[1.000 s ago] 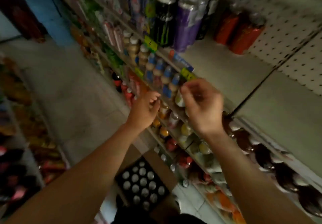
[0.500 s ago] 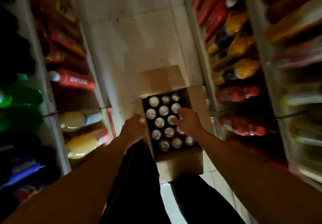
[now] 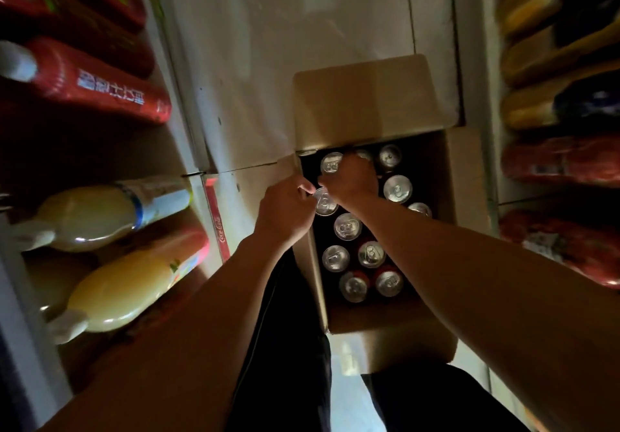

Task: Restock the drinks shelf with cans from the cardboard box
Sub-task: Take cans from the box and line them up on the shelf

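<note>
An open cardboard box (image 3: 464, 176) sits on the floor between my legs, with several silver-topped cans (image 3: 348, 226) standing upright in it. My left hand (image 3: 285, 211) reaches over the box's left wall and pinches the rim of a can (image 3: 324, 202) that stands slightly higher than its neighbours. My right hand (image 3: 350, 179) is knuckles-up in the far half of the box. Its fingers curl down around a can that the hand mostly hides. The far flap (image 3: 369, 102) of the box stands open.
Low shelves line both sides of the narrow aisle: red bottles (image 3: 100, 85) and yellow juice bottles (image 3: 124, 284) on the left, yellow, dark and red packs (image 3: 563, 163) on the right. Pale floor tiles (image 3: 302, 45) stretch beyond the box. My dark trousers (image 3: 285, 347) are below it.
My view has swung from the upper drinks shelf down to the floor. Both hands dropped from shelf height into the box and closed around cans.
</note>
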Demonstrator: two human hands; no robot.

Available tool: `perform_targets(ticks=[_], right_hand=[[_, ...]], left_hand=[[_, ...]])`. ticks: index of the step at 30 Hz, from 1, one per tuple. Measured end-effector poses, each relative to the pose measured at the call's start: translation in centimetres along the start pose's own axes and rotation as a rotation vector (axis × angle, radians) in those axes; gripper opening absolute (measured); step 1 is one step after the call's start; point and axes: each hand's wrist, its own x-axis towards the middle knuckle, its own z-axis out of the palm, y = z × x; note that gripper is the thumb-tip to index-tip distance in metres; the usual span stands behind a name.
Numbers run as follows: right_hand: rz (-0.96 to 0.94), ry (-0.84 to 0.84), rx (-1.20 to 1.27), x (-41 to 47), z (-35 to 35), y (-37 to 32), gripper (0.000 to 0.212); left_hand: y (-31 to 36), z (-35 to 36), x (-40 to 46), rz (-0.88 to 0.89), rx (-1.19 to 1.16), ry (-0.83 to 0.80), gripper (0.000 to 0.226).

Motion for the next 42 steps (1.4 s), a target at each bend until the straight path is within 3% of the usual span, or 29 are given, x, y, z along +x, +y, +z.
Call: perform_targets(ticks=[2, 5, 8, 10, 13, 15, 18, 20, 23, 29, 34, 42], right_hand=[[0.017, 0.013, 0.071, -1.2, -1.3, 0.4, 0.050], [0.007, 0.046, 0.254, -4.7, -6.0, 0.6, 0.053], [-0.036, 0.077, 0.416, -9.9, -14.0, 0.5, 0.046], [-0.080, 0.123, 0.511, -14.3, -21.0, 0.1, 0.036], [-0.089, 0.165, 0.605, -20.5, -30.6, -1.2, 0.032], [-0.098, 0.200, 0.701, -25.7, -37.6, -2.0, 0.032], [-0.190, 0.243, 0.877, -31.4, -45.3, -3.0, 0.023], [-0.276, 0.283, 0.931, -35.2, -50.0, -3.3, 0.040], [-0.337, 0.481, 1.013, -41.7, -56.6, -3.7, 0.060], [-0.364, 0.875, 1.011, -49.6, -64.6, -2.5, 0.070], [-0.354, 0.986, 0.986, -54.1, -68.9, 0.7, 0.063], [-0.216, 1.111, 0.900, -56.9, -73.0, 7.6, 0.077]], left_hand=[[0.0, -0.4, -0.4, 0.029, -0.014, -0.035, 0.017], [1.7, -2.1, -1.4, 0.094, -0.050, -0.087, 0.055], [6.7, -4.8, -3.2, 0.318, 0.020, -0.173, 0.090], [12.5, -7.7, -5.8, 0.465, 0.095, -0.257, 0.099], [21.6, -12.1, -10.5, 0.613, 0.119, -0.271, 0.068], [28.4, -15.4, -15.6, 0.723, 0.173, -0.171, 0.050], [35.6, -18.9, -21.2, 0.809, 0.114, -0.061, 0.043], [40.3, -20.8, -24.9, 0.861, 0.026, -0.058, 0.043], [47.9, -23.6, -32.1, 1.024, -0.021, -0.025, 0.041], [57.0, -24.1, -40.6, 1.220, -0.037, -0.051, 0.064], [61.6, -22.7, -46.0, 1.322, 0.013, -0.099, 0.076], [66.9, -18.4, -50.4, 1.422, 0.110, -0.203, 0.048]])
